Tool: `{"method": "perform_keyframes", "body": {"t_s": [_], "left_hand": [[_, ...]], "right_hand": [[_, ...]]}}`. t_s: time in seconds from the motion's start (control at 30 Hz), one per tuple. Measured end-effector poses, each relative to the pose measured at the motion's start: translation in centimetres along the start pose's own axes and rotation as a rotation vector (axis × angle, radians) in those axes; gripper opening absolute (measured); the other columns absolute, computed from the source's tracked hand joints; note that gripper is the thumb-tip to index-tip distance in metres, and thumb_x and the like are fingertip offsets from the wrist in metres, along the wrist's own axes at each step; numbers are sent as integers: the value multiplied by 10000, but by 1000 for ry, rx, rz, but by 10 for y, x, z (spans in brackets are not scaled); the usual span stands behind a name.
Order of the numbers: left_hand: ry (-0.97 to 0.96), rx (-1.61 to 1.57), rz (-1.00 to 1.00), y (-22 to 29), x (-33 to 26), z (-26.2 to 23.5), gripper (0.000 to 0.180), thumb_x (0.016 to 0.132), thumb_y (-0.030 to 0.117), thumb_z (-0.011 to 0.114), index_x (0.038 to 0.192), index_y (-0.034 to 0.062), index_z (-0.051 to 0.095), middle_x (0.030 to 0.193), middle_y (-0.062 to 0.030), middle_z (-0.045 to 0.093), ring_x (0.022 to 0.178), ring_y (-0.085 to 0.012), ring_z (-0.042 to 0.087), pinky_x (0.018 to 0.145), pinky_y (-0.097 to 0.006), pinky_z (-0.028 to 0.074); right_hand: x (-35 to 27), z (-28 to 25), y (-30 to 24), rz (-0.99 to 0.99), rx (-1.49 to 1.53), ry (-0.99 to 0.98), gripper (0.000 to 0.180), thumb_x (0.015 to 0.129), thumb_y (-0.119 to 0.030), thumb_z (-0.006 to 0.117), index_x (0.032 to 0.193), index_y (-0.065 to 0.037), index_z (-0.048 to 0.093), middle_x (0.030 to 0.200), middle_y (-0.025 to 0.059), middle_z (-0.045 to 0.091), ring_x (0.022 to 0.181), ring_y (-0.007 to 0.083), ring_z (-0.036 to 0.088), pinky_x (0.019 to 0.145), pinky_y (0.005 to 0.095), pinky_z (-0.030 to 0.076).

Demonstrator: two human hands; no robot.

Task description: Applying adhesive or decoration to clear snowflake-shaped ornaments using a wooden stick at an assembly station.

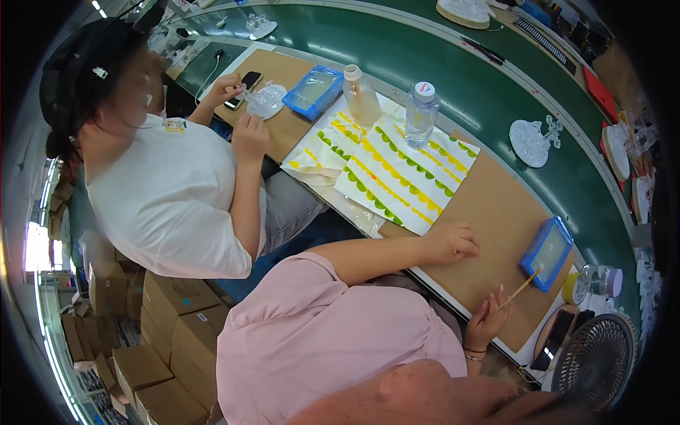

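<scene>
My left hand (453, 241) rests as a closed fist on a brown board (489, 212) with nothing visible in it. My right hand (489, 319), a bracelet on its wrist, pinches a thin wooden stick (523, 288). The stick's tip reaches the near edge of a shallow blue tray (547, 252) on the board's right end. A white sheet with yellow and green scalloped rows (404, 177) lies left of my left hand.
A co-worker in a white shirt (170, 198) sits to my left, handling a clear plastic piece (265, 99) beside a phone (244, 79) and another blue tray (312, 91). Two bottles (421, 112) stand on the patterned sheet. Green conveyor (482, 85) behind; fan (598, 361) right; cardboard boxes (156, 319) below left.
</scene>
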State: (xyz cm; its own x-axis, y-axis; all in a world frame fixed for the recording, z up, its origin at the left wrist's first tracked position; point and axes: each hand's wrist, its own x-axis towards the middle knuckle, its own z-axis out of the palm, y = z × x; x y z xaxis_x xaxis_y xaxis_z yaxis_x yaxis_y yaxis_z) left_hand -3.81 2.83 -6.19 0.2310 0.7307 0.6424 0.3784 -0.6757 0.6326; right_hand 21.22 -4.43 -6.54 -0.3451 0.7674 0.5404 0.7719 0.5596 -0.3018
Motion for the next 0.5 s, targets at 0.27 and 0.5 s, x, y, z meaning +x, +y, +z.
{"method": "perform_keyframes", "body": {"t_s": [0.27,0.5], "left_hand": [[-128,-94,-131,-7,-5,-2,106,826,164,696,811,64,665,858,-66,650,809,-260,611,680,-361,500],[-173,-29,-447,-29,-20,5,152,901,111,544,842,17,649,761,-83,610,736,-216,559,669,-336,459]], "right_hand": [[1,-1,1,37,7,-49,192,911,-49,524,1100,-33,554,1303,186,550,1159,376,522,1008,512,353],[7,6,4,-13,79,-11,211,828,-121,581,1025,-48,597,1178,158,602,1081,320,569,981,481,393]]}}
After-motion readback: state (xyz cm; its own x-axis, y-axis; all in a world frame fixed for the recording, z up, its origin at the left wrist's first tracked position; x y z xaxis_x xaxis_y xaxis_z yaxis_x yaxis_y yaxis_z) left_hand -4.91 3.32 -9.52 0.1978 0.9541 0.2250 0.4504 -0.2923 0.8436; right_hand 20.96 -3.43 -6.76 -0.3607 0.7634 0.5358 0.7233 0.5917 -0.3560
